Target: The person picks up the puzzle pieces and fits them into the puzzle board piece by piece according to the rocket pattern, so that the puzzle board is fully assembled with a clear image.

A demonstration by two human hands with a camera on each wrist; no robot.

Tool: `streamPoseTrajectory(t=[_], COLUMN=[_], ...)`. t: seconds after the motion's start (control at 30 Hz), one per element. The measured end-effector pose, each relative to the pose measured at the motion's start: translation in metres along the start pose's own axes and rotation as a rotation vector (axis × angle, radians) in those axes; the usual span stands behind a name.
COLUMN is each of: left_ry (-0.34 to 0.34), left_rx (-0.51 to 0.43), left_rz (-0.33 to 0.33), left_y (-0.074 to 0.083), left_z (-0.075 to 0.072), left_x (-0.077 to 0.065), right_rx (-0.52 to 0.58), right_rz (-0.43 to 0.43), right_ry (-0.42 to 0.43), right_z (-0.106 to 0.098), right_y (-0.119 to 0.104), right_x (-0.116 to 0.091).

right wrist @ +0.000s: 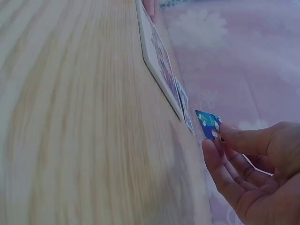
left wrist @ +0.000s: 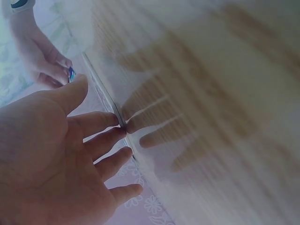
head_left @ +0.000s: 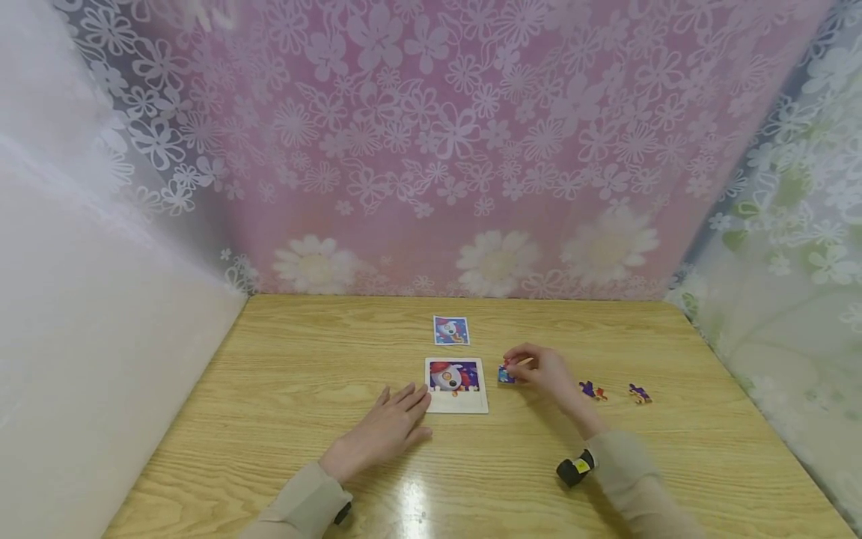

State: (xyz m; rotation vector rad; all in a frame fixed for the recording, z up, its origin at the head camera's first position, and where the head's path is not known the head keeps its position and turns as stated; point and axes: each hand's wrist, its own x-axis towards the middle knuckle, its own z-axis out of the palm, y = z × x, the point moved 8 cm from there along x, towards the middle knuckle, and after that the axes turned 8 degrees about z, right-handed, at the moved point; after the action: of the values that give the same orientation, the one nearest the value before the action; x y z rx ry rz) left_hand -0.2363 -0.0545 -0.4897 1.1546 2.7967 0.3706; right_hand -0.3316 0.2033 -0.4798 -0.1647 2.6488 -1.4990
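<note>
A white-framed puzzle board [head_left: 458,404] lies on the table, its upper part filled with a white cartoon character in red and purple, its lower strip bare. My left hand [head_left: 387,427] lies to its left with fingers spread straight; in the left wrist view the fingertips touch the board's edge [left wrist: 105,93]. Just right of the board, my right hand [head_left: 547,373] pinches a blue puzzle piece [right wrist: 209,124] between thumb and fingertips. White and green shapes show on that piece. Part of it is hidden by the thumb in the right wrist view.
A small picture card [head_left: 450,330] with the same character lies behind the board. Loose purple and orange puzzle pieces [head_left: 588,389] lie right of my right hand, with another purple piece [head_left: 640,394] farther right. A flowered curtain [head_left: 431,150] stands along the table's back edge.
</note>
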Motion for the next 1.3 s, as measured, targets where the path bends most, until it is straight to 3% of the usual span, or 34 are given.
streamPoseTrajectory(t=[0.37,0.73,0.97,1.3], left_ry=[-0.004,0.001,-0.015,-0.018], left_rx=[-0.025,-0.005,0.000,-0.002], left_rz=[-0.004,0.017,0.016,0.016], left_y=[-0.002,0.003,0.008,0.010], left_z=[0.000,-0.002,-0.003,-0.004], left_x=[-0.001,-0.006,-0.011,-0.013], right_rx=[0.022,-0.099,-0.146,-0.317], right_rz=[-0.034,-0.128,-0.131,-0.134], right_ry=[-0.111,-0.162,-0.187,-0.124], right_z=[0.056,0.100,0.116,0.120], right_y=[-0.029,-0.051,-0.054,-0.061], right_x=[0.010,0.009,0.007,0.004])
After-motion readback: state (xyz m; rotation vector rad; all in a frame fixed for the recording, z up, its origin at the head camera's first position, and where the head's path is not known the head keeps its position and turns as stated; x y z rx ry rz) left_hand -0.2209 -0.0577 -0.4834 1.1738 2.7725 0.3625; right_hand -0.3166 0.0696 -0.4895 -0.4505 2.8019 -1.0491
